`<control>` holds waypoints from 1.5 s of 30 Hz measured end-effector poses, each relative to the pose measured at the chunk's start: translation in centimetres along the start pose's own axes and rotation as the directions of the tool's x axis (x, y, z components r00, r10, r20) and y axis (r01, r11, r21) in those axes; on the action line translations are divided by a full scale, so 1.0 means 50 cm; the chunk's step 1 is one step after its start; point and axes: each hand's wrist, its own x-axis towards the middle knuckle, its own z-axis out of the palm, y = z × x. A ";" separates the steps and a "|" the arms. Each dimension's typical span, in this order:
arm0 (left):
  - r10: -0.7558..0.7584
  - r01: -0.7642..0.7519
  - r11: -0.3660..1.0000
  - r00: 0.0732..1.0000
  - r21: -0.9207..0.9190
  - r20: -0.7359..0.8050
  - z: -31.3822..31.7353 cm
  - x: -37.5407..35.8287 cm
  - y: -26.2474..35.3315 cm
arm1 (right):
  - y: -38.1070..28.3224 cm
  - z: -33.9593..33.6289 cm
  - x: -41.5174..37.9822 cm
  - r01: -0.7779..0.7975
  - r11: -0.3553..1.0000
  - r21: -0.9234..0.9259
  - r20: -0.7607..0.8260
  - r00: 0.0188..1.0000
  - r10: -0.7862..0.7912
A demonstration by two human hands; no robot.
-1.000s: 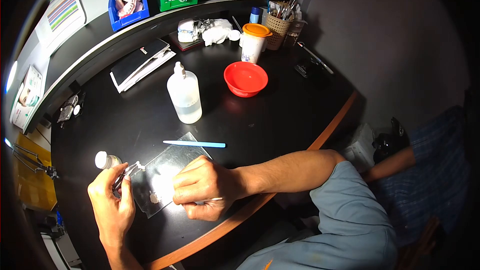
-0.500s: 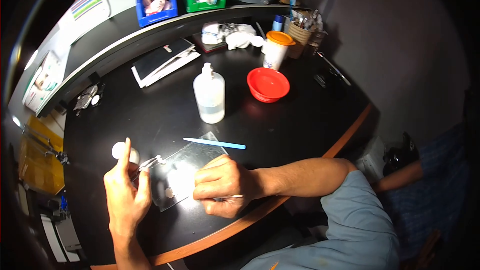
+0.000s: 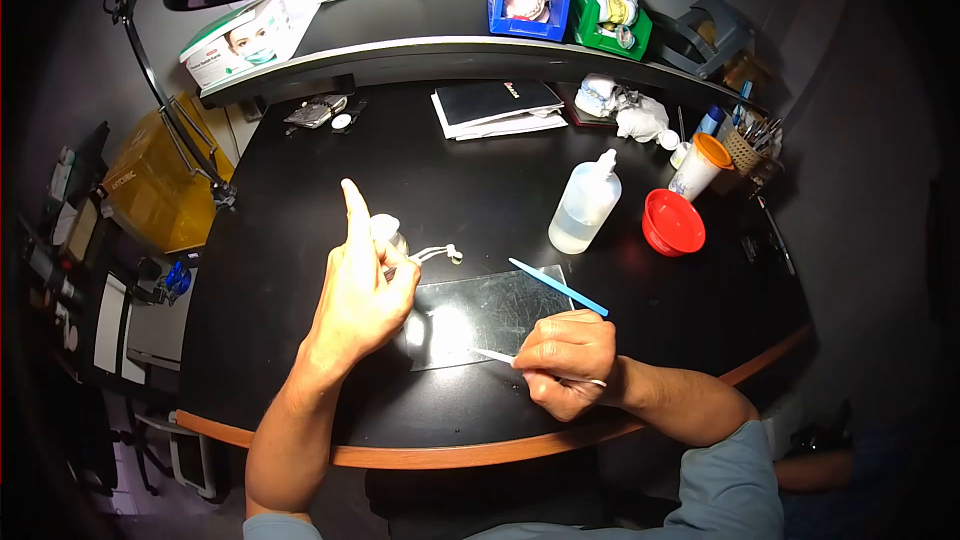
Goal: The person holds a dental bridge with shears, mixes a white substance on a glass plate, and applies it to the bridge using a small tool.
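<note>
My left hand (image 3: 360,290) is closed around slim metal tweezers (image 3: 430,253), its index finger pointing up. Small whitish pieces (image 3: 455,254) sit at the tweezer tips, beyond the far edge of a clear plate (image 3: 500,305). A small white-topped jar (image 3: 388,230) stands behind that hand, partly covered by it. In my right hand (image 3: 567,360) is a thin white stick (image 3: 494,355), pinched, with its pointed end over the near part of the plate and its tail showing behind the fingers. A blue pen-like tool (image 3: 560,287) lies across the plate's right side.
Behind the plate stand a clear squeeze bottle (image 3: 585,210), a red bowl (image 3: 673,223) and an orange-lidded cup (image 3: 702,168). Papers with a black notebook (image 3: 500,105) lie farther back. A raised shelf holds blue (image 3: 528,15) and green (image 3: 610,25) bins.
The view has swung left, so the desk items sit farther right. My right hand has drawn back towards the plate's right side, exposing the stick's tip. Both hands keep their hold.
</note>
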 end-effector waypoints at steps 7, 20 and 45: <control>-0.014 0.012 0.996 1.000 0.086 0.014 -0.002 0.002 0.011 | -0.003 -0.002 0.002 -0.004 1.000 0.005 0.010 1.000 0.004; 0.039 -0.039 0.998 0.999 0.043 -0.007 0.006 0.006 -0.016 | -0.008 0.000 0.001 -0.037 0.999 0.007 0.001 0.999 0.037; 0.078 -0.078 0.996 0.997 0.049 0.012 0.009 0.005 -0.005 | -0.010 -0.004 0.007 -0.033 0.999 0.003 0.017 0.999 0.033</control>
